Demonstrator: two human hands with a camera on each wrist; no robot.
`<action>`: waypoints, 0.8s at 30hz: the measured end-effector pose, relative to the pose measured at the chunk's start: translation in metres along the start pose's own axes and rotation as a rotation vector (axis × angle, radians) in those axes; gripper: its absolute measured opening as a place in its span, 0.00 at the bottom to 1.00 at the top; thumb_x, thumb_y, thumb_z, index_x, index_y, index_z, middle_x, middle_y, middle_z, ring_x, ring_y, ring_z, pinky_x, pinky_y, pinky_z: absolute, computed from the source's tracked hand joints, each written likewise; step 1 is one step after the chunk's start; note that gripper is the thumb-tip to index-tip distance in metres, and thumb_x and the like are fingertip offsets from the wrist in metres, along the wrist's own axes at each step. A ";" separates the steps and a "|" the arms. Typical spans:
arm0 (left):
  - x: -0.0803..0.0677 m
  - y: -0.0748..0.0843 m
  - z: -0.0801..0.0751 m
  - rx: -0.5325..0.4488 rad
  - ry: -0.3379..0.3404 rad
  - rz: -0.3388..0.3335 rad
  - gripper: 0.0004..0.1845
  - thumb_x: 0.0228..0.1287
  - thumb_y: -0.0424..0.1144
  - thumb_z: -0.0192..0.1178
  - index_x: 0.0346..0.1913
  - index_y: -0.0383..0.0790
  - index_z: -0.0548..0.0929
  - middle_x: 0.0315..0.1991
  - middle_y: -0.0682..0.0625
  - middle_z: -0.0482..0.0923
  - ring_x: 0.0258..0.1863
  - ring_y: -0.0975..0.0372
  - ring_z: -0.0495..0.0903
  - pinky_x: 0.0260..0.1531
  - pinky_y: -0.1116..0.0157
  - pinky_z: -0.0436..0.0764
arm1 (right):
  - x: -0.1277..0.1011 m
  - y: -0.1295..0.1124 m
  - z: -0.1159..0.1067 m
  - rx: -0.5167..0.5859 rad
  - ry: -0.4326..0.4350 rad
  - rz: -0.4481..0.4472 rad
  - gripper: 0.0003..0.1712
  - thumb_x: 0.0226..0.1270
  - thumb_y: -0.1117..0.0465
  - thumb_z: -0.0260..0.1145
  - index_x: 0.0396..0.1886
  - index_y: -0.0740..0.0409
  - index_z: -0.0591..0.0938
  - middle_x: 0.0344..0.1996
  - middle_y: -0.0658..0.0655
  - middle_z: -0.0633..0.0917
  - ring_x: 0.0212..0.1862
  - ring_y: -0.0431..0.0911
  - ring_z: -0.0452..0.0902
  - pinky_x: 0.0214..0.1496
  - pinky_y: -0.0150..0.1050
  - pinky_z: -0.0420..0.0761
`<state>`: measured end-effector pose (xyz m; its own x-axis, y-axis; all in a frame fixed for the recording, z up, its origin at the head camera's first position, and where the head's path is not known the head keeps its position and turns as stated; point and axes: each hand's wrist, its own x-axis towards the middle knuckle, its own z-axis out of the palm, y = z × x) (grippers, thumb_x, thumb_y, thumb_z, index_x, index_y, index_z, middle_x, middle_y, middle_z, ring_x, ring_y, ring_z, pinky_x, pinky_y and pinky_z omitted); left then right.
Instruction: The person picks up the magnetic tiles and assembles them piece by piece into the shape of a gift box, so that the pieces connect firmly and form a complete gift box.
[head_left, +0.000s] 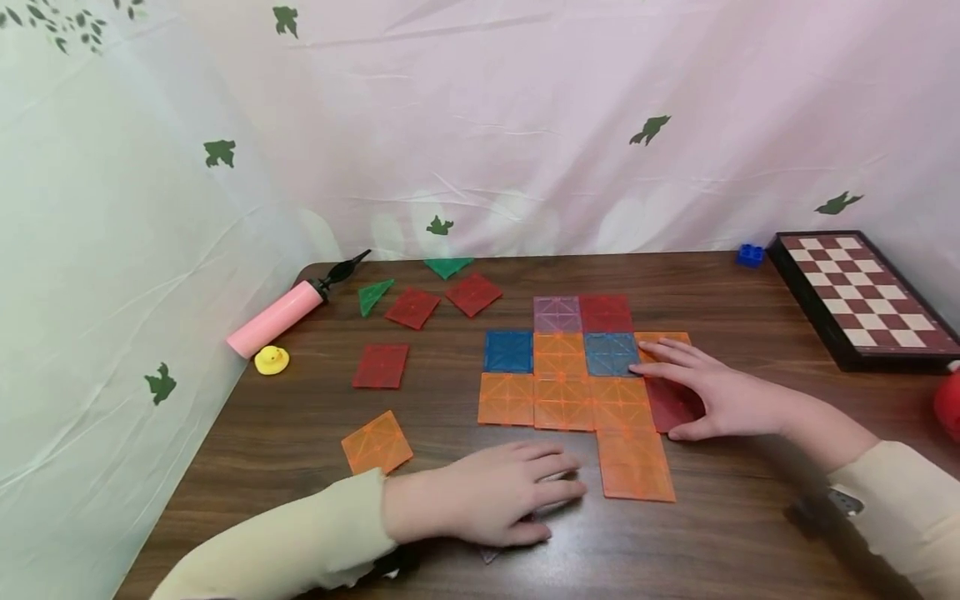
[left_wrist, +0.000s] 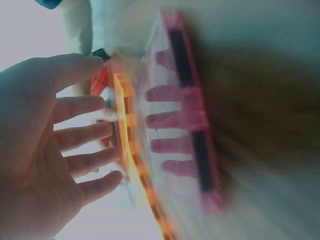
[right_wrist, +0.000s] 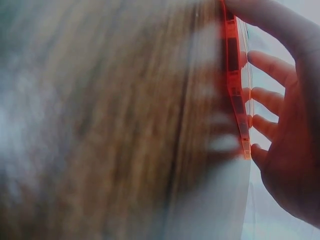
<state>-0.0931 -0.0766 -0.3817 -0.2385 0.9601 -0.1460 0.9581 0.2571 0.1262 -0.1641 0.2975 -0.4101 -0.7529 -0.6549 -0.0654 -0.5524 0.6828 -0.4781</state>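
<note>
A flat layout of translucent magnetic tiles lies on the table, with orange squares [head_left: 564, 402], a grey-blue square [head_left: 611, 354], a darker blue square [head_left: 508, 351], a purple square [head_left: 557, 314] and a red one [head_left: 607, 313]. At its right side my right hand [head_left: 723, 400] spans another red tile [head_left: 670, 407], thumb by the near edge and fingertips on the tiles beyond. My left hand [head_left: 498, 493] spreads low over a pinkish-purple tile [left_wrist: 192, 110], mostly hidden beneath it in the head view. In the left wrist view, its fingers extend loosely above that tile.
Left of the layout lie loose red tiles [head_left: 381, 366], an orange tile [head_left: 378, 442] and green triangles [head_left: 374, 296]. A pink hand pump [head_left: 277, 318] and a yellow duck [head_left: 272, 360] sit at the left edge. A checkerboard [head_left: 870, 292] and a blue brick [head_left: 750, 255] are at right.
</note>
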 end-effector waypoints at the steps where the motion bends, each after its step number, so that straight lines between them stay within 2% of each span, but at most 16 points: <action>1: -0.011 0.002 0.001 0.002 0.027 -0.011 0.30 0.78 0.53 0.54 0.77 0.47 0.67 0.75 0.49 0.65 0.75 0.57 0.61 0.72 0.62 0.60 | 0.000 0.000 0.000 0.000 -0.003 0.001 0.50 0.55 0.38 0.78 0.77 0.41 0.69 0.79 0.60 0.55 0.75 0.68 0.47 0.62 0.76 0.63; 6: -0.060 0.006 0.007 0.021 0.124 -0.050 0.28 0.72 0.49 0.62 0.70 0.44 0.75 0.68 0.48 0.73 0.69 0.56 0.70 0.67 0.60 0.69 | 0.001 0.002 0.000 -0.002 -0.005 -0.001 0.51 0.55 0.39 0.78 0.77 0.41 0.68 0.79 0.61 0.56 0.75 0.68 0.47 0.61 0.77 0.62; 8: -0.072 0.004 0.011 0.027 0.141 -0.040 0.27 0.69 0.47 0.66 0.67 0.44 0.77 0.67 0.48 0.74 0.68 0.55 0.71 0.66 0.61 0.71 | 0.001 0.004 0.000 -0.007 -0.005 0.006 0.52 0.54 0.39 0.79 0.77 0.40 0.68 0.79 0.60 0.55 0.75 0.68 0.47 0.62 0.77 0.62; 11: -0.082 0.000 0.018 0.037 0.159 -0.009 0.24 0.66 0.43 0.68 0.64 0.45 0.80 0.66 0.48 0.75 0.67 0.55 0.72 0.65 0.61 0.71 | -0.001 0.006 0.001 -0.012 -0.006 0.021 0.52 0.54 0.38 0.79 0.77 0.39 0.68 0.79 0.60 0.55 0.76 0.67 0.46 0.62 0.77 0.62; 14: -0.081 -0.001 0.023 0.042 0.186 0.001 0.19 0.70 0.40 0.65 0.62 0.47 0.82 0.64 0.49 0.76 0.66 0.56 0.73 0.64 0.64 0.72 | -0.001 0.005 0.001 -0.010 -0.007 0.025 0.52 0.54 0.38 0.79 0.77 0.39 0.68 0.79 0.60 0.55 0.76 0.68 0.47 0.61 0.77 0.62; 16: -0.077 0.000 0.026 0.066 0.208 -0.016 0.17 0.72 0.40 0.63 0.61 0.48 0.83 0.62 0.50 0.77 0.64 0.58 0.74 0.61 0.66 0.74 | -0.002 0.004 0.001 -0.007 -0.007 0.023 0.51 0.55 0.38 0.78 0.77 0.39 0.68 0.79 0.60 0.55 0.75 0.68 0.47 0.61 0.78 0.62; 21: -0.059 0.005 0.026 0.174 0.223 -0.086 0.18 0.74 0.40 0.61 0.64 0.50 0.82 0.60 0.51 0.76 0.58 0.59 0.74 0.48 0.68 0.81 | -0.001 0.003 0.001 -0.003 -0.005 0.023 0.51 0.54 0.38 0.79 0.77 0.39 0.68 0.79 0.60 0.56 0.75 0.67 0.47 0.61 0.77 0.63; 24: -0.046 0.005 0.025 0.189 0.208 -0.103 0.19 0.73 0.42 0.61 0.65 0.49 0.81 0.59 0.50 0.76 0.56 0.58 0.75 0.47 0.68 0.82 | 0.000 0.002 0.000 -0.006 -0.009 0.027 0.51 0.54 0.38 0.79 0.77 0.39 0.68 0.79 0.60 0.55 0.75 0.67 0.47 0.61 0.77 0.63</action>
<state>-0.0732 -0.1223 -0.3988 -0.3443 0.9370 0.0584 0.9352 0.3478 -0.0666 -0.1652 0.2989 -0.4111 -0.7641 -0.6394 -0.0858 -0.5344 0.7019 -0.4710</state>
